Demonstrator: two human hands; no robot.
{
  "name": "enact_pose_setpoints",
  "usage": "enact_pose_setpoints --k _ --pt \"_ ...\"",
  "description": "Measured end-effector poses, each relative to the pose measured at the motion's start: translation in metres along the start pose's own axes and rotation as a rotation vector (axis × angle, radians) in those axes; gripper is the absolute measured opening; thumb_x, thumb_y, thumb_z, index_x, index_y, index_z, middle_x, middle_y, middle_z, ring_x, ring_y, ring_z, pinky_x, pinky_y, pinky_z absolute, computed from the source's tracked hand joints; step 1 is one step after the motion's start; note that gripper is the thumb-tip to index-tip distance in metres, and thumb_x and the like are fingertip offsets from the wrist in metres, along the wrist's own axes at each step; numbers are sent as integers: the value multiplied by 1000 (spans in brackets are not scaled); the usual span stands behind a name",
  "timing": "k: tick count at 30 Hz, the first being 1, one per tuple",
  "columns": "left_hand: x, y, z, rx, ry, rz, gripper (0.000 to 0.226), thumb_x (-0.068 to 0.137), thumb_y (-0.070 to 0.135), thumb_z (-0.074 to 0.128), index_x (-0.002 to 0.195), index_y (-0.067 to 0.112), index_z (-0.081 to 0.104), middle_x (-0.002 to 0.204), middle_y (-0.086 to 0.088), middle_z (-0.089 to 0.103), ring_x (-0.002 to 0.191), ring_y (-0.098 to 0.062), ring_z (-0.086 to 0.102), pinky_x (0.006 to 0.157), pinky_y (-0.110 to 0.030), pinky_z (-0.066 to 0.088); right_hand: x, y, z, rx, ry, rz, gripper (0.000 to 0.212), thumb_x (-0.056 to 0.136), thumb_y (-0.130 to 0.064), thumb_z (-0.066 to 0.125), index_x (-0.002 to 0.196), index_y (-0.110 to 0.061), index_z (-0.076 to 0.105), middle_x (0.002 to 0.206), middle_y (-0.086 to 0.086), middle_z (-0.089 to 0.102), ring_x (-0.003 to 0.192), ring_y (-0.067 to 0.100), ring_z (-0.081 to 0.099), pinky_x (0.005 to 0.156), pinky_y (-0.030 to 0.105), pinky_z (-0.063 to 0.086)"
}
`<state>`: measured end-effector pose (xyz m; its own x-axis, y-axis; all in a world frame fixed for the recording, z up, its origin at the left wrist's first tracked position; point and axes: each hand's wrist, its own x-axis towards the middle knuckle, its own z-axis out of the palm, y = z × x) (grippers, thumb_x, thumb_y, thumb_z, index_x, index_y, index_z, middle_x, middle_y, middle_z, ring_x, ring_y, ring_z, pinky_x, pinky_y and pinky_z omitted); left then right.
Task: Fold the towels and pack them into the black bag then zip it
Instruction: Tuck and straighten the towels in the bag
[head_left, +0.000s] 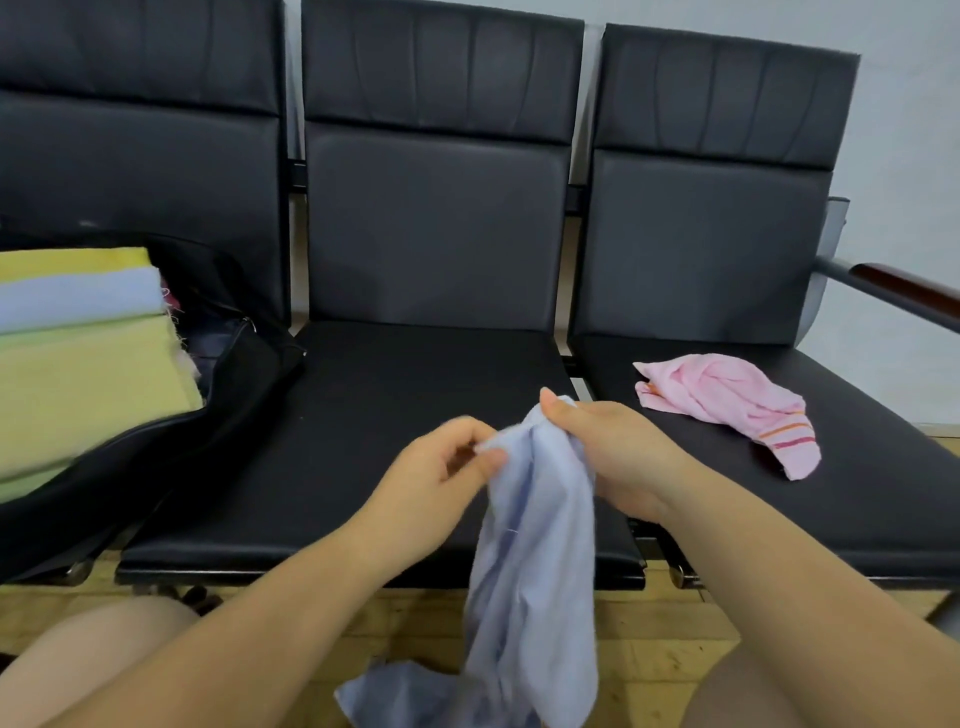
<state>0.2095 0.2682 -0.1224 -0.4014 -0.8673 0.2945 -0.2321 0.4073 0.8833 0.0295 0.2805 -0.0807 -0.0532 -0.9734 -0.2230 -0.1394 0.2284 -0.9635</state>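
Note:
A light blue towel (535, 561) hangs bunched from both my hands in front of the middle seat, its lower end trailing down between my knees. My left hand (441, 467) pinches its top edge and my right hand (608, 457) grips the same top edge just to the right. A crumpled pink towel (727, 400) with orange and red stripes lies on the right seat. The black bag (228, 395) lies unzipped on the left seat, holding a stack of folded yellow, blue and green towels (88, 353).
Three joined black padded seats (431, 389) with high backs stand against a pale wall. A metal armrest with a dark wooden top (904, 291) sticks out at the right. A wooden floor (649, 649) lies below, with my bare knees at both bottom corners.

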Motion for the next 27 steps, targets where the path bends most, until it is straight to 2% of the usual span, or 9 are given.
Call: enact_pose_setpoints --k 4,8,11,14,17,20,23,25,27 --pt "15 -3 -31 -303 187 -220 20 99 26 47 90 18 64 91 -6 68 92 -23 65 88 -44 52 -10 -1 -19 -173 -252 -17 24 90 -31 62 83 -9 68 79 4 71 69 14 64 61 22 50" --pt "18 -13 -60 -143 314 -255 20 91 38 49 83 29 65 95 -5 67 97 -25 61 87 -47 48 -20 -2 -39 -526 -322 16 27 85 -37 70 93 -11 72 94 6 74 81 15 68 78 28 52" --pt "16 -11 -79 149 485 -210 22 100 27 41 102 15 59 97 0 59 91 -16 53 76 -30 40 -19 0 -56 -715 -244 41 16 85 -31 70 89 -16 73 82 -2 73 73 8 66 63 18 50" --pt "7 -11 -97 370 546 -202 23 102 27 35 107 13 52 98 -1 53 93 -17 47 78 -30 32 -17 6 -75 -914 -130 121 13 85 -31 70 78 -20 70 74 -4 66 70 11 59 62 19 47" --pt "1 -17 -112 479 520 -246 20 103 28 33 104 13 46 83 2 49 85 -19 46 71 -31 31 -13 14 -88 -713 -46 180 17 87 -23 68 78 -8 66 72 4 57 64 12 52 62 19 50" --pt "-5 -24 -121 501 406 -416 22 103 28 35 104 10 47 87 -8 57 78 -23 56 68 -37 44 -12 16 -90 -307 11 131 16 95 -19 55 97 -10 67 99 6 72 91 15 65 90 31 51" --pt "-19 -20 -128 146 192 -684 27 100 21 46 109 -1 57 81 -15 65 69 -27 63 63 -39 56 -21 9 -85 -72 -45 218 21 95 -18 51 104 -5 64 88 10 73 75 20 70 68 31 59" --pt "-30 -6 -136 -228 14 -722 44 78 33 76 105 0 69 84 -14 72 68 -25 69 55 -32 57 -30 1 -84 -4 -131 225 33 73 -26 76 96 -3 69 84 12 73 69 21 71 56 29 58" --pt "-35 -3 -148 -482 -72 -578 79 28 44 95 96 8 76 98 -14 73 80 -24 71 59 -31 58 -31 -4 -91 71 -95 142 41 61 -30 86 94 -10 73 86 9 73 71 21 71 55 29 57"
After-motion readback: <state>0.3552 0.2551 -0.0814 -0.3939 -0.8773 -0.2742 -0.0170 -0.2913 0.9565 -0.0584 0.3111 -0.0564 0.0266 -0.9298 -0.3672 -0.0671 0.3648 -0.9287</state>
